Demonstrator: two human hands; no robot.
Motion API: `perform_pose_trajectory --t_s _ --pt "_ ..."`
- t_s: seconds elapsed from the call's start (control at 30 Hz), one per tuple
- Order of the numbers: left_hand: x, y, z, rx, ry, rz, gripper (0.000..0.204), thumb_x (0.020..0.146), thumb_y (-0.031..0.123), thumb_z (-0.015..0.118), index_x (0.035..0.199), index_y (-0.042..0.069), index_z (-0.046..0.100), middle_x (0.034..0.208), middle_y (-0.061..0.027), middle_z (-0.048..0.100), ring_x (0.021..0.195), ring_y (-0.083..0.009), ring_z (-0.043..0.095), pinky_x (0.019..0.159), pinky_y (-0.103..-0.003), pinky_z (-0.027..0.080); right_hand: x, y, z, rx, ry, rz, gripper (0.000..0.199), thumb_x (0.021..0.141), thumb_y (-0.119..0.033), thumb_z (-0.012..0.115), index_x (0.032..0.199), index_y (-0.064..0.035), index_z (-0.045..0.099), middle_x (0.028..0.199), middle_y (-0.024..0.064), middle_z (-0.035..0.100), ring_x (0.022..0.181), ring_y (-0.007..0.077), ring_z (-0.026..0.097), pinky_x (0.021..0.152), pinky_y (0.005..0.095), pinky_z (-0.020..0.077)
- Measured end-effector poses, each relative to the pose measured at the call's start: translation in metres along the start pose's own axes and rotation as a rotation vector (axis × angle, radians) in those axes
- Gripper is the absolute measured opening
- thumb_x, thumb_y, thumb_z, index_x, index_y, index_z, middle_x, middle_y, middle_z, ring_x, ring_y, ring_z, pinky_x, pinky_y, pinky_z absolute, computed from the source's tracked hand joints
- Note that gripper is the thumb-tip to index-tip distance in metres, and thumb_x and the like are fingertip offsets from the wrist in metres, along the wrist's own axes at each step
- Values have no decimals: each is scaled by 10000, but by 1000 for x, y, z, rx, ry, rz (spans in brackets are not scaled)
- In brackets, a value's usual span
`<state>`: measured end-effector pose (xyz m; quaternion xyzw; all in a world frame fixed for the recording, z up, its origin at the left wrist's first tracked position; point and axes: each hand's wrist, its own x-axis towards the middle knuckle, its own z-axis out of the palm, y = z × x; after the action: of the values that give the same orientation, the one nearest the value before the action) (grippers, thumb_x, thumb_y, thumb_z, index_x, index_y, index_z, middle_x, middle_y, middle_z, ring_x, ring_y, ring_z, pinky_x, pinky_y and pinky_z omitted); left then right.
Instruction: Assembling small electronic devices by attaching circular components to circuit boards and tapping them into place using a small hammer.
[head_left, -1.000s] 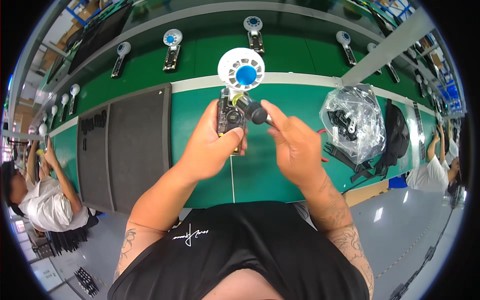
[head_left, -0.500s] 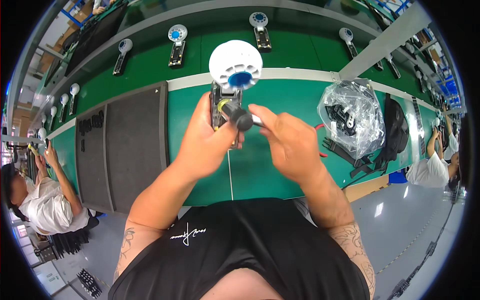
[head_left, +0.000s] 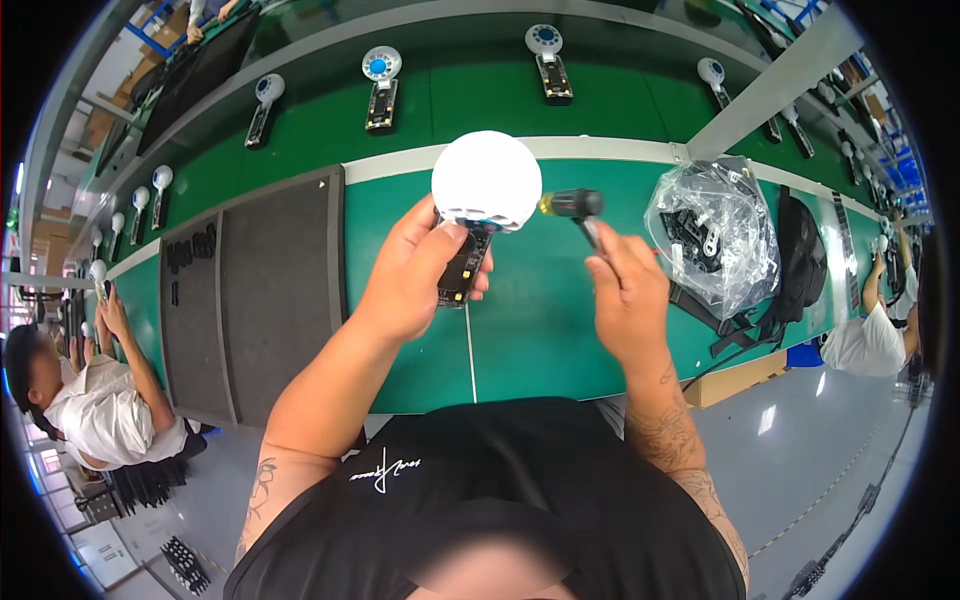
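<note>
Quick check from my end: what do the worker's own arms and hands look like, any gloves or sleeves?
Both are bare: no gloves on the left hand or right hand, and no watch or rings visible. Dark tattoos mark both forearms, the left near the elbow and the right along its length. A black T-shirt with small white script leaves the forearms uncovered.

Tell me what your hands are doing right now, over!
Left hand grips white round device with dark board. Right hand holds black-handled screwdriver beside it. Bag of black parts off right, nothing between.
</note>
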<state>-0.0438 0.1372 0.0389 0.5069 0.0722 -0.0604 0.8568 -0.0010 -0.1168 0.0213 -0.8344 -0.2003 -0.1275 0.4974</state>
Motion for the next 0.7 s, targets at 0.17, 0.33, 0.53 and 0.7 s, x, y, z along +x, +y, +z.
perform_pose_trajectory --t_s 0.17,0.33,0.53,0.7 --pt "15 -9 -19 -38 -95 -101 468 1009 152 544 1445 12 450 1059 -181 654 774 -203 635 622 -337 562 -18 29 13 -189 -263 96 278 890 -34 711 1160 -57 770 931 70 679 768 246 606 725 350 505" --pt "13 -11 -12 -176 -243 -47 534 981 104 548 1496 27 431 1068 -201 650 816 -228 646 615 -354 583 -27 51 39 -391 -112 -241 219 904 -73 715 1110 -80 788 1006 62 695 855 260 617 769 362 517" --pt "12 -16 -8 -237 -256 -17 560 958 81 557 1502 40 429 1080 -210 645 848 -242 647 624 -365 600 -24 47 41 -408 -153 -114 187 909 -97 719 1081 -91 791 1018 60 697 890 273 615 811 372 525" --pt "14 -23 -13 -235 -231 -33 578 950 68 560 1512 53 423 1089 -204 646 856 -246 650 625 -376 607 -25 46 40 -399 -152 -98 183 911 -97 714 1076 -90 792 1017 61 697 879 275 615 811 374 525"
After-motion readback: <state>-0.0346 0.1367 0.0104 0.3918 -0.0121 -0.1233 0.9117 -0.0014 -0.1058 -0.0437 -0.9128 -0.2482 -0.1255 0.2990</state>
